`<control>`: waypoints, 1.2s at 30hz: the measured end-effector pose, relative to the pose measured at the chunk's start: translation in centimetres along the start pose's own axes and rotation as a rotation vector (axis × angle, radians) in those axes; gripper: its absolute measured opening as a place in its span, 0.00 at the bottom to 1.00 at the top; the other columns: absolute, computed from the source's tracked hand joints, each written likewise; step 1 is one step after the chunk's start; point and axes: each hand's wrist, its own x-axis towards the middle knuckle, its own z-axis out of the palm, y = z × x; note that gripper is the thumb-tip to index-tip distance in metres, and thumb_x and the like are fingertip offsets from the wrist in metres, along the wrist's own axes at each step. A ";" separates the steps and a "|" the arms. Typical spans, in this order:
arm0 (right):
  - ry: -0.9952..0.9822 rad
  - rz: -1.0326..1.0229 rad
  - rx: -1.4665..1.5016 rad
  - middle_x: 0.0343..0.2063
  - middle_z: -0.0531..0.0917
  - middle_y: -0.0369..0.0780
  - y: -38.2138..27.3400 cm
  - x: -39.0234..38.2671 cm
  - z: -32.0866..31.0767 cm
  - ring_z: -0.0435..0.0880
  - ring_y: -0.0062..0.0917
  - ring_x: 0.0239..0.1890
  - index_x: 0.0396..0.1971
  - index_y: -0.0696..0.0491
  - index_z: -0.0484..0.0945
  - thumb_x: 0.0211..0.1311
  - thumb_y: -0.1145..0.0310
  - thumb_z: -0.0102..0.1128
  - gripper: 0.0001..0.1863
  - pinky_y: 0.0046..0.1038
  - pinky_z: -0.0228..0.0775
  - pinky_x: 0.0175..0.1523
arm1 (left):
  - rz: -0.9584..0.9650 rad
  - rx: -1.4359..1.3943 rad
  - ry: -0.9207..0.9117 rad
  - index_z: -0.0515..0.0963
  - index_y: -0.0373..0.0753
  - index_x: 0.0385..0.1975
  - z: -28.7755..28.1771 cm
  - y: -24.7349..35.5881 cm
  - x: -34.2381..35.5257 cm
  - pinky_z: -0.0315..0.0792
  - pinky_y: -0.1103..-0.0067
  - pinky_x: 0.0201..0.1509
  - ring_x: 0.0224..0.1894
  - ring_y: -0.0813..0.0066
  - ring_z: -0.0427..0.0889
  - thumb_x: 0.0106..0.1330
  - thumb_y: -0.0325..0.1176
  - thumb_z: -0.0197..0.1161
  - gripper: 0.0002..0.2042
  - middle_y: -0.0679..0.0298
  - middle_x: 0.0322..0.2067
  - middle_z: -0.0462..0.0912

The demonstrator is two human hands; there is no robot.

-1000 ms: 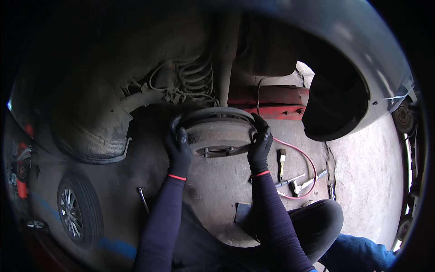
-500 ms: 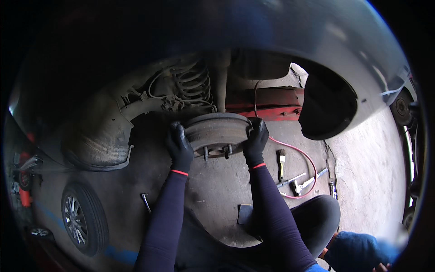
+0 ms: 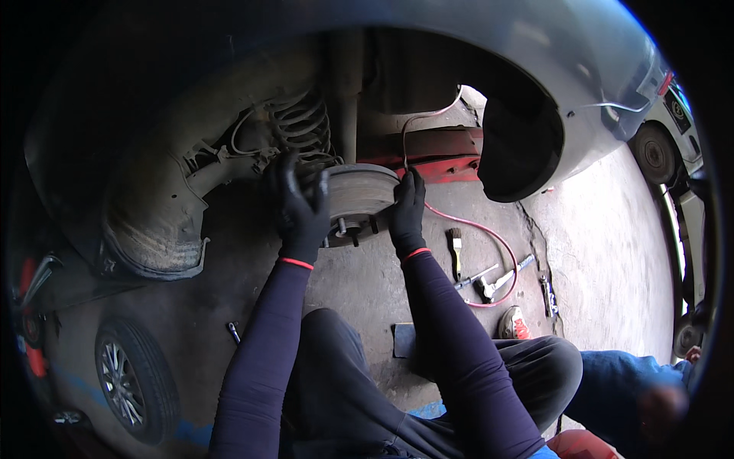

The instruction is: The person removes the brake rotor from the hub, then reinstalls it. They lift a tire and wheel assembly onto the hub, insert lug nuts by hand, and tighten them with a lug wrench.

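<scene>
Drum point(image 3: 359, 200) first: I see the grey brake drum under the wheel arch, sitting on the hub just below the coil spring point(image 3: 302, 126), with a few studs poking from its lower face. My left hand point(image 3: 300, 205), in a black glove, lies against the drum's left side, fingers spread and reaching up over its rim. My right hand point(image 3: 407, 210), gloved the same, presses the drum's right edge with fingers held together and pointing up. Both hands touch the drum, one on each side; I cannot tell how tightly either grips.

Right of the drum and lower, on the concrete floor, a brush point(image 3: 456, 246) lies inside the loop of a red hose point(image 3: 489, 233). Further right of the drum a few metal tools point(image 3: 489, 281) rest near the hose's lower bend. Behind the drum, a red beam point(image 3: 451, 153) runs across. Below and left of the drum a small dark tool point(image 3: 233, 331) lies on the floor, and further left a wheel point(image 3: 126, 379) lies flat. Far right of the drum, another car's wheel point(image 3: 654, 153) shows.
</scene>
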 end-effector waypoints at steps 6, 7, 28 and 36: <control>-0.003 -0.023 -0.449 0.52 0.77 0.59 4.8 -3.4 -5.4 0.75 0.51 0.57 0.53 0.65 0.74 0.79 0.52 0.40 0.28 0.42 0.64 0.61 | 0.088 0.013 -0.114 0.71 0.36 0.62 0.4 2.9 1.9 0.64 0.57 0.65 0.60 0.45 0.71 0.64 0.46 0.67 0.30 0.45 0.58 0.72; 0.050 -0.016 -0.449 0.54 0.76 0.59 5.0 -4.3 -5.6 0.74 0.50 0.58 0.54 0.65 0.73 0.79 0.53 0.40 0.28 0.40 0.63 0.63 | 0.074 -0.005 -0.103 0.70 0.35 0.62 0.5 2.8 1.8 0.64 0.57 0.66 0.60 0.45 0.71 0.65 0.45 0.67 0.30 0.45 0.58 0.72; 0.077 0.335 0.168 0.54 0.81 0.44 11.2 2.6 -11.4 0.78 0.31 0.55 0.65 0.55 0.68 0.76 0.36 0.38 0.38 0.39 0.65 0.63 | -0.319 0.128 -0.482 0.66 0.35 0.66 -12.7 1.1 0.4 0.67 0.63 0.67 0.64 0.47 0.72 0.73 0.47 0.60 0.29 0.45 0.61 0.73; -0.048 0.656 0.222 0.55 0.79 0.48 10.9 0.2 -10.0 0.80 0.39 0.52 0.64 0.56 0.71 0.65 0.27 0.48 0.46 0.42 0.69 0.60 | -0.565 0.367 -0.926 0.77 0.35 0.54 -18.9 -2.7 0.7 0.75 0.69 0.49 0.43 0.62 0.83 0.75 0.46 0.58 0.20 0.51 0.42 0.81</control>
